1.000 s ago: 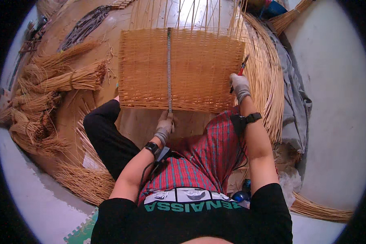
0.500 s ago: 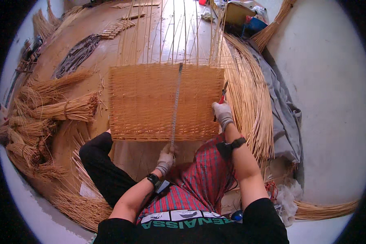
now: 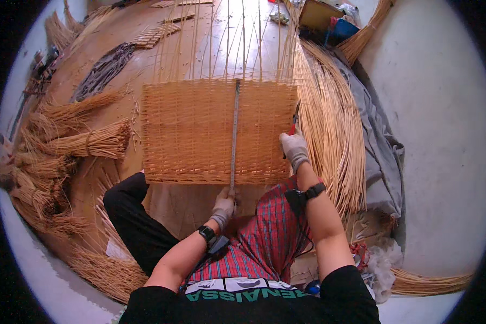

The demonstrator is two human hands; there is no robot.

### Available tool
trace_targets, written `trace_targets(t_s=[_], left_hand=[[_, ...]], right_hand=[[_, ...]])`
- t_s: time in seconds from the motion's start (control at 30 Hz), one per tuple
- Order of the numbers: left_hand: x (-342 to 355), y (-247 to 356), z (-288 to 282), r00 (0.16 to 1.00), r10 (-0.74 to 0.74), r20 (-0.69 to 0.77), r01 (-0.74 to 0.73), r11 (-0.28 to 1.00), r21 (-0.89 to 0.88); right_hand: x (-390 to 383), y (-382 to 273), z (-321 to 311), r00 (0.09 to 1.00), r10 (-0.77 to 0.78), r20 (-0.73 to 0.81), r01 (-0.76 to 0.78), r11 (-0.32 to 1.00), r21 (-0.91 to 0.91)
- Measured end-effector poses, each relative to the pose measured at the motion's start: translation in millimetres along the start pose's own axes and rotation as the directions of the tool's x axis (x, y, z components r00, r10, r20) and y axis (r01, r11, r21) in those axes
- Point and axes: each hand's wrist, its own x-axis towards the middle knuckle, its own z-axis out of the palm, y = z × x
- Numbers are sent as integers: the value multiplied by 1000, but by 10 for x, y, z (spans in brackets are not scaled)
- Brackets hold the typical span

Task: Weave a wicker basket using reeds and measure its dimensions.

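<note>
An upright-woven rectangular tan panel (image 3: 189, 129), with long strands rising from its top edge, spans the space before me above my legs. A thin measuring tape (image 3: 234, 135) runs straight down across it. My left hand (image 3: 224, 206), in a pale knitted glove, is closed on the tape's lower end just below the panel's bottom edge. My gloved right hand (image 3: 293, 144) is wrapped round red-handled cutters (image 3: 292, 128) at the panel's right edge, blades pointing up; whether it also touches the panel, I cannot tell.
Cane bundles (image 3: 92, 144) lie along the left. Long loose strands (image 3: 335, 140) cover grey cloth (image 3: 380, 162) beside the right wall (image 3: 437, 151). A blue container (image 3: 340, 29) sits at the back right, a dark bundle (image 3: 100, 70) at back left.
The panel, hands and surroundings sit lower in the picture than a second ago, showing more floor beyond, as the view has shifted. Both hands keep their grips.
</note>
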Motion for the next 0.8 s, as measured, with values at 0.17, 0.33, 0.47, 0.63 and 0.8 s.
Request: trace_targets(t_s=[0.17, 0.33, 0.47, 0.63, 0.8], left_hand=[[157, -208, 71, 997, 13, 70, -13, 1000, -2], [342, -497, 136, 999, 13, 48, -22, 982, 187], [330, -333, 185, 987, 139, 83, -155, 960, 234], [225, -192, 131, 990, -59, 127, 55, 998, 39], [131, -96, 168, 988, -61, 145, 71, 996, -62]], right_hand=[[93, 93, 25, 999, -38, -7, 38, 999, 34], [263, 278, 204, 979, -182, -91, 190, 978, 88], [438, 437, 221, 991, -125, -54, 128, 990, 56], [303, 292, 193, 992, -118, -41, 122, 987, 100], [323, 305, 174, 999, -49, 18, 47, 994, 103]])
